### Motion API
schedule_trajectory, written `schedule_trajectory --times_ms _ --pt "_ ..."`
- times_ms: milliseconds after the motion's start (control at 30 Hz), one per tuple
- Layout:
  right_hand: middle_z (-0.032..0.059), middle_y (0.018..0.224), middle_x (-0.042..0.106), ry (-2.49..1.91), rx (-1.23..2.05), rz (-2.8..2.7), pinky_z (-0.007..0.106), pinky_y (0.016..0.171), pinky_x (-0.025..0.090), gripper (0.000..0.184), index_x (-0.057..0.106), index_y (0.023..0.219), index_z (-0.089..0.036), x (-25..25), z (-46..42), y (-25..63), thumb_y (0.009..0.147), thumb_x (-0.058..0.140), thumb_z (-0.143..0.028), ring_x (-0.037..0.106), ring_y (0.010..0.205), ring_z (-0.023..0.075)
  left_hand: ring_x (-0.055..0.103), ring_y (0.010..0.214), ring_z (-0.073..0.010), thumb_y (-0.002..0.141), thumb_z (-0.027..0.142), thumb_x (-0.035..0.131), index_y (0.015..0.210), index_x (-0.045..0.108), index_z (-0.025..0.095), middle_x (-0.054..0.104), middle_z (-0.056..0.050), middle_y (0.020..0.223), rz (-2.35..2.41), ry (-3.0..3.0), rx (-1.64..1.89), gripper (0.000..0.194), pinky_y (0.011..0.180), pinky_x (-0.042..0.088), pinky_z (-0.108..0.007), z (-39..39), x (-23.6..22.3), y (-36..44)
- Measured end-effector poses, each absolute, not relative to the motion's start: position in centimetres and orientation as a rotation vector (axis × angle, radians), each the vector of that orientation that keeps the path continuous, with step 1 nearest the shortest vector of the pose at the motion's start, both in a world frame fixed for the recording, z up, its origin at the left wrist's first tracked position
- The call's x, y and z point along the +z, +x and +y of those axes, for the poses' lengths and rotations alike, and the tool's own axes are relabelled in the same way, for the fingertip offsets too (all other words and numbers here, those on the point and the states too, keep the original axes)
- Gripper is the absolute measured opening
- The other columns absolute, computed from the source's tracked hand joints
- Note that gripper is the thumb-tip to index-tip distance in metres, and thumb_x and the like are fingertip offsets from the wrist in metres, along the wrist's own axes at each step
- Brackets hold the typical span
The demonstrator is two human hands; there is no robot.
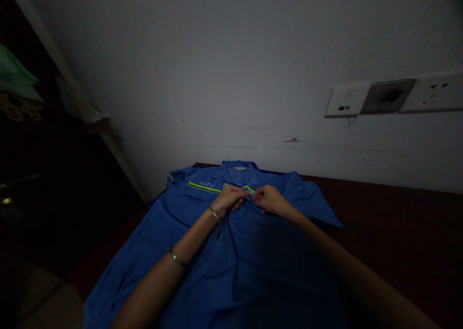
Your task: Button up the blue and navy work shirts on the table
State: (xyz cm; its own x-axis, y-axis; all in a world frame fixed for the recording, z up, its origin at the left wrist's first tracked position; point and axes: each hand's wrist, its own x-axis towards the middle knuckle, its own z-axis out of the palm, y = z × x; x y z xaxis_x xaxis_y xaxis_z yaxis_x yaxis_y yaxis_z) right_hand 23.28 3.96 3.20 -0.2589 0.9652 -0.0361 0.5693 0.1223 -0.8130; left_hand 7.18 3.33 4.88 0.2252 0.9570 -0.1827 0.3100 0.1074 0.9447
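The upper part of the view is filled by a pale wall (202,68), by which a dark reddish-brown table (394,232) is bordered. Over the table a blue shirt (170,232) is spread, with its collar (235,175) laid toward the wall and its lower part extended toward the wearer of the camera; one sleeve (320,201) is stretched out on the right. At the far left, a pale green item (16,73) is seen hanging against a dark area, too dim to be made out. Three wall plates (345,100) are mounted in a row on the right. Over the chest of the shirt, the left hand (230,197) and the right hand (267,198) are held close together, only a narrow gap being left between them. The cloth at the front opening is pinched by the fingers of both, though which small part is gripped cannot be told. The chest is crossed by a yellow-green stripe (203,188), partly covered by the hands. Two bracelets (214,213) are worn on the left arm. Pale lettering (207,185) is set above the stripe, and a small white label (239,168) is shown inside the collar.
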Motion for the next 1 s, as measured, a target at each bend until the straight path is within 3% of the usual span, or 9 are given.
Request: schedule_trajectory --times_ms 100,300,467,700,1000 --pt "-0.0006 0.062 0.061 -1.342 1.045 -1.936 0.016 0.047 0.042 0.014 0.062 0.073 -0.015 3.4 4.0 23.7 0.06 0.059 -0.01 0.055 0.052 0.0089 0.033 0.028 -0.0035 0.066 0.041 0.061 0.05 0.041 0.016 0.038 0.007 0.036 1.278 1.346 0.86 0.035 0.03 0.021 -0.017 3.6 4.8 7.1" --pt "0.002 0.07 0.064 -1.202 0.754 -2.089 0.021 0.06 0.042 0.023 0.065 0.078 -0.014 3.4 3.5 23.5 0.06 0.068 -0.028 0.057 0.067 0.0134 0.032 0.028 -0.0027 0.067 0.037 0.061 0.054 0.041 0.016 0.038 0.008 0.04 1.227 1.23 0.99 0.032 0.029 0.02 -0.017 3.9 4.6 7.1" --pt "0.003 0.066 0.064 -1.249 0.769 -2.006 0.02 0.059 0.04 0.014 0.067 0.073 -0.013 3.6 3.7 23.4 0.068 0.059 -0.024 0.057 0.063 0.0125 0.034 0.03 -0.0025 0.066 0.037 0.063 0.057 0.042 0.016 0.04 0.008 0.042 1.187 1.198 1.052 0.031 0.029 0.021 -0.016 4.1 4.3 6.9" --pt "0.0011 0.056 0.06 -1.319 1.004 -1.823 0.019 0.051 0.039 0.014 0.066 0.072 -0.01 3.3 4.8 24.2 0.066 0.061 -0.021 0.052 0.051 0.0095 0.036 0.028 -0.0035 0.077 0.04 0.05 0.065 0.049 0.013 0.05 0.004 0.046 1.227 1.3 1.082 0.029 0.029 0.02 -0.017 4.2 4.0 7.1" --pt "-0.0008 0.051 0.056 -1.274 1.09 -1.757 0.019 0.049 0.037 0.012 0.065 0.068 -0.01 3.2 5.0 24.5 0.063 0.063 -0.02 0.049 0.049 0.0085 0.048 0.044 -0.0061 0.075 0.037 0.053 0.072 0.061 0.01 0.06 -0.002 0.061 1.255 1.844 1.073 0.028 0.043 0.035 -0.017 3.5 3.9 7.0"
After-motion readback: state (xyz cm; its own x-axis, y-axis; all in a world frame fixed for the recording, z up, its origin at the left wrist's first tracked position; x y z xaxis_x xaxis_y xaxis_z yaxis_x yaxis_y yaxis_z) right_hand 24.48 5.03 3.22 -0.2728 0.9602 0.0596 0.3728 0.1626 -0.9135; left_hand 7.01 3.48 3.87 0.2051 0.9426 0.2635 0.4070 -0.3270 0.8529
